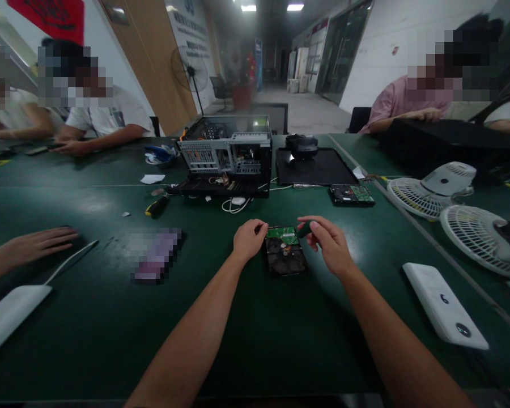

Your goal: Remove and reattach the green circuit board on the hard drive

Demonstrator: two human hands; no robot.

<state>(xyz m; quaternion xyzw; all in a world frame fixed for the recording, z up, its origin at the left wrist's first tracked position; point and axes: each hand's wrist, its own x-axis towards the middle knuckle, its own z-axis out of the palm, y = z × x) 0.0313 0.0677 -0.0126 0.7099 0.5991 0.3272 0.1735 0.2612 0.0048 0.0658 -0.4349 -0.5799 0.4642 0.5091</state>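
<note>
A hard drive (285, 258) lies on the green table in front of me, its green circuit board facing up at the far end. At its upper left corner is my left hand (250, 240), thumb and fingers pinched together on the edge. My right hand (329, 245) is just right of the drive, with its fingers closed around a short dark handle (305, 228). The handle's tip and any shaft cannot be made out. A second hard drive (352, 195) lies farther back on the right.
An opened computer case (225, 150) stands behind, near a black panel (317, 167). On the left are a yellow-black screwdriver (156, 206), a phone (159, 255) and another person's hand (46, 243). White fan parts (425, 190) and a white power bank (444, 306) are on the right.
</note>
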